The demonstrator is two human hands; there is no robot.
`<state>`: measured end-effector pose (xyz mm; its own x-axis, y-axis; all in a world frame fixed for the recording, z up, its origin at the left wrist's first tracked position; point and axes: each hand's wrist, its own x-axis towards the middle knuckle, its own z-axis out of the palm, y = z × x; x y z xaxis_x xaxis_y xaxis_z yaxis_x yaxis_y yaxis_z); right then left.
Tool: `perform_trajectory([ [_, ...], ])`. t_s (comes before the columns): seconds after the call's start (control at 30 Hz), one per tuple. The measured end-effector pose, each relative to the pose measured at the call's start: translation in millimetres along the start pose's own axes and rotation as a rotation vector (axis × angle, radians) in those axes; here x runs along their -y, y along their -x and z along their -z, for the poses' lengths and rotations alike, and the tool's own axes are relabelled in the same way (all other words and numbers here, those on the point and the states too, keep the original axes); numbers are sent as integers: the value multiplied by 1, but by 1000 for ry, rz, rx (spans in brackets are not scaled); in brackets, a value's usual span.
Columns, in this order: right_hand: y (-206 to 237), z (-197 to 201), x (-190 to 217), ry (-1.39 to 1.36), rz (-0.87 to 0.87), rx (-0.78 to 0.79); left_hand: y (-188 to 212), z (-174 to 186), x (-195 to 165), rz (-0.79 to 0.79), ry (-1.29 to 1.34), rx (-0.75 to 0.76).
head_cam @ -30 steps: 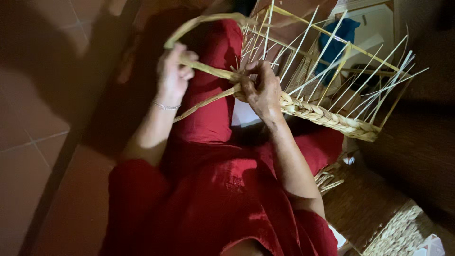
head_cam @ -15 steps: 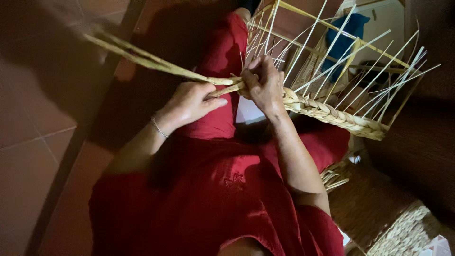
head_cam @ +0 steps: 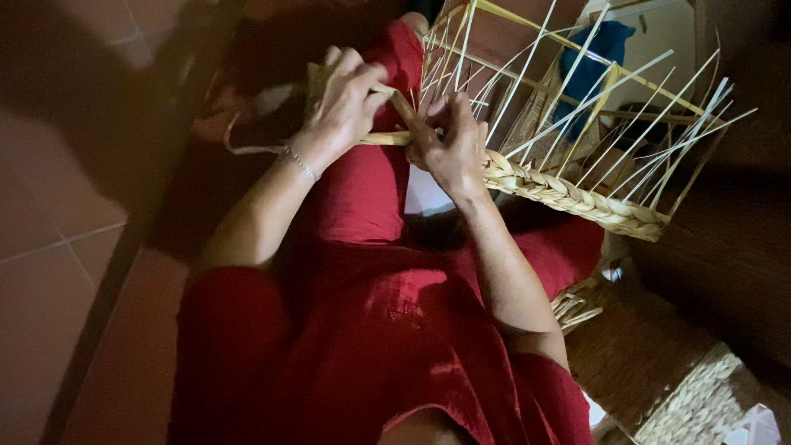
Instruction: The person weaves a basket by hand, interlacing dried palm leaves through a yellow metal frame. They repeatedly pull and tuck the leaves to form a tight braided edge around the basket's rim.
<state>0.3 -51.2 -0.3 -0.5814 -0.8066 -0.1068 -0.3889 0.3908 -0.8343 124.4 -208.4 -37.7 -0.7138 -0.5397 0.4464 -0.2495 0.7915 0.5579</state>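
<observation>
Basket frame [head_cam: 577,124] of pale straw, resting on the lap over red clothing [head_cam: 362,330], open and half built, with thin upright stakes [head_cam: 610,107] fanning out from a plaited border [head_cam: 568,191]. Probably light, but springy and easy to bend out of shape; better taken by the thick plaited edge than by the brittle-looking stakes. Blue object [head_cam: 589,62] seen through the stakes, nature unclear. Woven mat or second basket [head_cam: 684,387] at lower right, on the tiled floor [head_cam: 49,272].

Left hand [head_cam: 342,103] closed over a flat straw strand [head_cam: 383,138], pulling it toward the left, thin bracelet at the wrist. Right hand [head_cam: 449,140] curled at the start of the plait, fingers pinching the strand against the frame. Strand seems flexible yet fibrous, likely to split if folded sharply; best gripped close to the weave.
</observation>
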Motion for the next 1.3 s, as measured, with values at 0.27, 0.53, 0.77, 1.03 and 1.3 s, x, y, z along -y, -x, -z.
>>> perform_trajectory([
  [0.27,-20,32,-33,-239,205,-122,40,40,-50,337,609,138],
  [0.53,-4,211,0,-455,294,-247,-3,-28,-49,170,465,27],
  [0.77,75,264,-11,-672,373,-437,-24,-61,-95,252,1443,276],
  [1.03,107,292,-65,-568,409,-485,-29,-58,-119,74,996,146],
  [1.3,153,273,-103,-480,210,-477,1,-77,-131,-29,862,180],
])
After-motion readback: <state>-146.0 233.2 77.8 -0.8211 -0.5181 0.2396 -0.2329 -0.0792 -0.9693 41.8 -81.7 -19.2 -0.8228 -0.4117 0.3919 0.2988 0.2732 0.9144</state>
